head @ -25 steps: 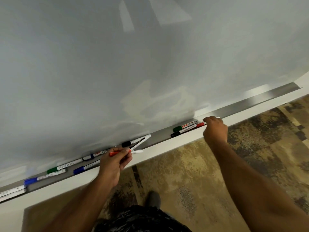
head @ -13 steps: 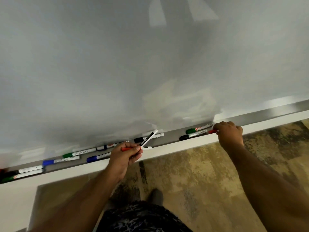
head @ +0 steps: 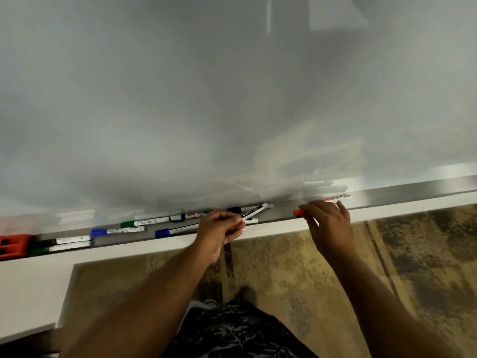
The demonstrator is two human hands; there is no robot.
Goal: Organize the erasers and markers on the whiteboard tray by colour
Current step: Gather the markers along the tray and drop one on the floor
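Observation:
The grey whiteboard tray [head: 413, 195] runs across the view. My left hand [head: 219, 231] is shut on two markers: a red marker [head: 242, 221] and a black-and-white marker [head: 255, 211] that sticks up to the right. My right hand [head: 330, 223] grips another red marker, whose cap [head: 298, 212] pokes out to the left. A marker [head: 334, 198] lies on the tray behind that hand. Left of my hands lie a black marker [head: 235, 210], a green marker [head: 139, 223], two blue markers [head: 116, 231] [head: 175, 231] and, at the far left, a red eraser [head: 13, 245].
The whiteboard [head: 232, 99] fills the upper view. Two more markers [head: 69, 243] lie side by side next to the eraser. A white ledge [head: 284, 228] runs under the tray. Patterned carpet [head: 387, 267] and my shoe [head: 247, 293] are below.
My right hand has closed on the red marker and carried it left, nearer my left hand. The view has shifted left, so the red eraser now shows.

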